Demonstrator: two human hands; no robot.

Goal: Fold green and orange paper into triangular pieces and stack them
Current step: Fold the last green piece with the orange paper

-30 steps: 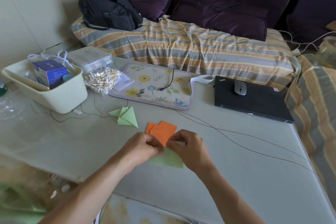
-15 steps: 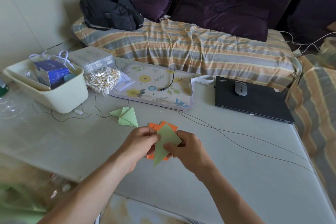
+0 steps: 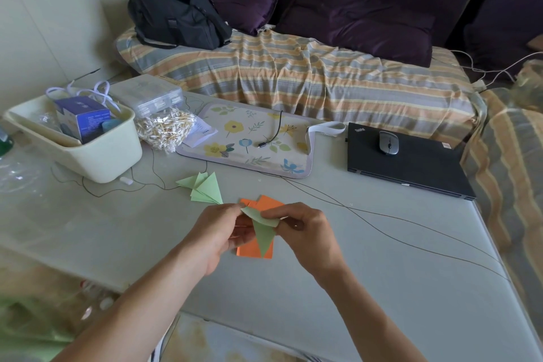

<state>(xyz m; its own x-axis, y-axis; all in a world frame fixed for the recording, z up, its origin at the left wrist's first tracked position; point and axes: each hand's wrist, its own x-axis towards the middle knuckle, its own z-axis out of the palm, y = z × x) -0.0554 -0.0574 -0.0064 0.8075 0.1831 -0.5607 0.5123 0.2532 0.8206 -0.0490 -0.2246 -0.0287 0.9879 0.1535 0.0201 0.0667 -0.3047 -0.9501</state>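
A green paper piece (image 3: 263,232) is held above the counter (image 3: 367,273) between both hands; its upper left corner is pinched by the left hand (image 3: 219,233), its curled upper edge is gripped by the fingers (image 3: 274,213) of the right hand (image 3: 305,232), and its point is directed downward; beneath it, orange paper sheets (image 3: 254,251) are laid flat on the counter; a cluster of folded green triangles (image 3: 204,189) is set just beyond, near a cream bin (image 3: 97,153); a closed black laptop (image 3: 411,161) is seen well apart to the right.
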